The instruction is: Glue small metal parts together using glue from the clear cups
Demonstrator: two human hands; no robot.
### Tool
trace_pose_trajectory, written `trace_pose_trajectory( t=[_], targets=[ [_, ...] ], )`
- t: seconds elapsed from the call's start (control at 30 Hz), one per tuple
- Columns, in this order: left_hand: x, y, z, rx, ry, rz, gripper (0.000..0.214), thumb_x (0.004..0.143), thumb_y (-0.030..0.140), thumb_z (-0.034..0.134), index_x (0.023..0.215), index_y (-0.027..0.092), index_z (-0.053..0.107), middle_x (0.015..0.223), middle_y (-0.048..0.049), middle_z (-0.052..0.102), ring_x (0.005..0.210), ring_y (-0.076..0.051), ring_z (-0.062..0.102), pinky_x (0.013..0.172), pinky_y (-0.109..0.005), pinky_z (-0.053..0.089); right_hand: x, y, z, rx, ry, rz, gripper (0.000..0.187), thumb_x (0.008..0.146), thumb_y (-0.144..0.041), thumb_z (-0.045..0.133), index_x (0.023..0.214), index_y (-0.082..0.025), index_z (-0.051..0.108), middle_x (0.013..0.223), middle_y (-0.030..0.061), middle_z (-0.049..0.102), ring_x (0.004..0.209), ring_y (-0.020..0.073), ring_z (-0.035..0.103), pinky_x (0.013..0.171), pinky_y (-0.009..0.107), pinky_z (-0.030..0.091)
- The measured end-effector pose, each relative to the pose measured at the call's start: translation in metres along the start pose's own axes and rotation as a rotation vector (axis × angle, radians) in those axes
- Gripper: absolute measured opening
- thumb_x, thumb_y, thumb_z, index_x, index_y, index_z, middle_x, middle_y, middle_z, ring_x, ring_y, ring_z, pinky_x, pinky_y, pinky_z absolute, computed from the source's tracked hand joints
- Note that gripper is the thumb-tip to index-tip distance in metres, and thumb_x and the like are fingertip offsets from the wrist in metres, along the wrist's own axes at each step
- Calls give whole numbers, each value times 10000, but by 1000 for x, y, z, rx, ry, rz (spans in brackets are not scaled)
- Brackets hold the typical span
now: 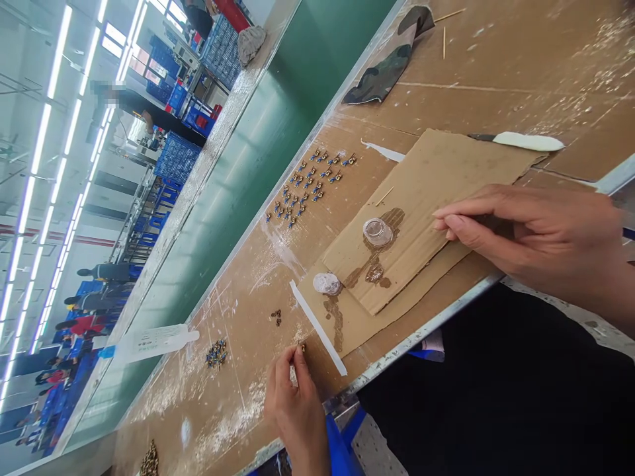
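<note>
My left hand (296, 403) is at the table's near edge, thumb and forefinger pinched on a small dark gold piece (302, 346). My right hand (536, 231) hovers above the cardboard (436, 172) with its fingertips pressed together; whatever they hold is too small or hidden to make out. On the cardboard sit a clear round cap (378, 232) and a whitish lump of wet-looking material (327, 283), with wet brown stains around them. Several small blue and gold pieces (310, 182) stand in rows beyond the cardboard. A pile of similar pieces (216, 354) lies beyond my left hand.
A clear squeeze bottle (153, 342) lies at the far left. A white-handled knife (528, 141) rests on the cardboard's far right edge, and a camouflage cloth (391, 59) lies behind. Another gold pile (149, 459) is at the lower left. People work in the background.
</note>
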State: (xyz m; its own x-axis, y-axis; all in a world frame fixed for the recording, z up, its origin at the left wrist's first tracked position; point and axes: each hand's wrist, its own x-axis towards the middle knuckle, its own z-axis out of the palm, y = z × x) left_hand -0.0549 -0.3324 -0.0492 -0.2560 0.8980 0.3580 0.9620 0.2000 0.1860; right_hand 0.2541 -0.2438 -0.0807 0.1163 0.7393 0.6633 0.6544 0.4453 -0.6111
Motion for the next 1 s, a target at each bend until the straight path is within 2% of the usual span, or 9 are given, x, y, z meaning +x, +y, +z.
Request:
trace_pose_trajectory(
  t=[0.3, 0.43, 0.57, 0.67, 0.73, 0.77, 0.87, 1.0],
  targets=[
    [5, 1, -1, 146, -6, 147, 285, 885, 339, 434, 819, 184, 663, 786, -65, 683, 737, -192, 638, 664, -295, 477, 2, -1, 0, 6, 6, -3, 92, 870, -209, 579, 845, -184, 665, 752, -14, 685, 664, 63, 630, 526, 179, 439],
    [11, -1, -2, 113, -35, 147, 289, 867, 335, 435, 792, 189, 673, 778, -75, 683, 745, -206, 639, 673, -311, 484, 3, -1, -1, 43, 36, -35, 74, 863, -175, 582, 876, -182, 654, 767, -8, 686, 683, 64, 635, 560, 172, 462],
    [7, 1, -9, 61, -3, 121, 282, 860, 356, 451, 784, 200, 674, 780, -61, 694, 731, -194, 652, 664, -299, 499, -1, -21, -6, 142, 65, -75, 119, 861, -124, 562, 940, -173, 636, 792, -1, 681, 704, 53, 624, 665, 155, 490],
    [-10, 15, -12, -143, 119, -37, 214, 821, 385, 558, 819, 213, 685, 806, -33, 711, 763, -176, 667, 706, -274, 516, -11, -52, -1, 413, -142, -91, 129, 874, -148, 543, 967, -181, 626, 872, 2, 678, 808, 60, 629, 754, 146, 494],
    [-26, 30, -10, -397, 252, -169, 169, 776, 369, 637, 814, 213, 691, 788, -5, 716, 742, -159, 671, 705, -250, 525, -21, -72, 8, 665, -311, -7, 117, 890, -163, 520, 929, -189, 627, 820, -5, 659, 772, 63, 617, 716, 150, 494],
    [-33, 38, -7, -522, 298, -192, 147, 763, 347, 660, 811, 213, 693, 788, 5, 719, 738, -153, 673, 717, -246, 529, -26, -80, 14, 764, -381, 26, 119, 894, -173, 518, 926, -189, 632, 806, -5, 652, 744, 60, 610, 689, 147, 488],
    [-49, 59, 2, -762, 387, -143, 93, 755, 308, 682, 799, 228, 698, 784, 18, 721, 735, -144, 673, 745, -252, 533, -38, -93, 29, 907, -538, 113, 117, 888, -185, 536, 904, -181, 652, 814, -1, 646, 746, 63, 601, 686, 153, 466],
    [-57, 71, 10, -851, 389, -52, 76, 779, 296, 663, 813, 241, 703, 787, 9, 715, 727, -141, 668, 716, -254, 537, -44, -94, 33, 951, -554, 97, 110, 873, -189, 569, 919, -169, 667, 817, 3, 657, 753, 59, 599, 701, 146, 460]
  ],
)
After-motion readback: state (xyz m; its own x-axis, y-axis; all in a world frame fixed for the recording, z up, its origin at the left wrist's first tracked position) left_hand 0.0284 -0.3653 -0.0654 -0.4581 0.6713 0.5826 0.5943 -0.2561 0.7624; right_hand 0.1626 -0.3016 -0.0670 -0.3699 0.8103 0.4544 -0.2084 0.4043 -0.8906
